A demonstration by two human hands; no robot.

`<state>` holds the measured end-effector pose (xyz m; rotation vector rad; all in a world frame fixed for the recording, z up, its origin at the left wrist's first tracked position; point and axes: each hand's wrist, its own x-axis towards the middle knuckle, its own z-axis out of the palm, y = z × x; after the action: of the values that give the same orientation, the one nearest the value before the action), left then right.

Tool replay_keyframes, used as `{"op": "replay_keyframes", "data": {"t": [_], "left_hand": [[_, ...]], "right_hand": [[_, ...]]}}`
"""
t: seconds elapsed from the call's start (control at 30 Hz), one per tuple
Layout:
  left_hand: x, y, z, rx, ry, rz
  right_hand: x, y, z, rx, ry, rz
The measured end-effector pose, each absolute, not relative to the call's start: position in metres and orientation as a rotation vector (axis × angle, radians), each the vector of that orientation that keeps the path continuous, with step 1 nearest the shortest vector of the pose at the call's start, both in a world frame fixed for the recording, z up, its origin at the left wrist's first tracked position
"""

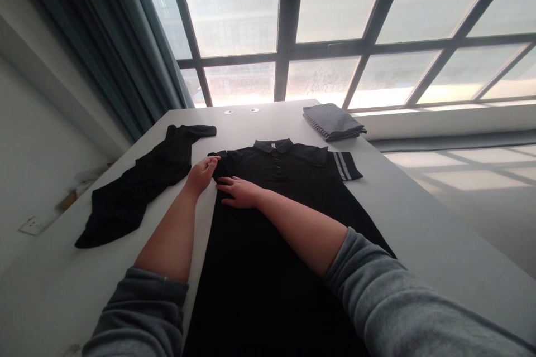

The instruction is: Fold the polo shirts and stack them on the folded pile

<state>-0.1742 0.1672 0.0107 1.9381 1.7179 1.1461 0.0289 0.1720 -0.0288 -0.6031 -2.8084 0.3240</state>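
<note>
A black polo shirt (285, 178) lies front side up on the white table, its collar at the far end and its buttons showing. Its right-hand sleeve, banded with two grey stripes, is spread outward. At the shirt's left sleeve, my left hand (202, 174) pinches the edge of the fabric between thumb and fingers. My right hand (239, 192) rests flat on the shirt just below that sleeve, fingers spread and pointing left. The left sleeve looks bunched, and its stripes are hidden. The shirt's lower part runs out of view towards me.
Another black garment (142, 178) lies loosely on the left of the white table (247, 125). A folded stack of grey and striped cloth (333, 121) sits at the back right. Large windows stand behind the table, with a dark curtain (113, 28) at the left.
</note>
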Motion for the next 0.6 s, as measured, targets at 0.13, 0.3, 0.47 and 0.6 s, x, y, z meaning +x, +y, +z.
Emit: {"op": "replay_keyframes", "data": {"t": [0.13,0.3,0.47,0.6], "left_hand": [[-0.172,0.167,0.012,1.964,1.664,1.138],[-0.169,0.166,0.017,2.019,1.623,1.092],[-0.166,0.165,0.021,2.079,1.609,0.985],[-0.157,0.163,0.018,2.226,1.644,0.825]], "right_hand": [[0.028,0.173,-0.031,-0.578,-2.846,0.355],[0.027,0.171,-0.027,-0.497,-2.847,0.443],[0.042,0.174,-0.012,-0.702,-2.494,0.536],[0.06,0.193,-0.009,-1.117,-1.895,0.521]]}}
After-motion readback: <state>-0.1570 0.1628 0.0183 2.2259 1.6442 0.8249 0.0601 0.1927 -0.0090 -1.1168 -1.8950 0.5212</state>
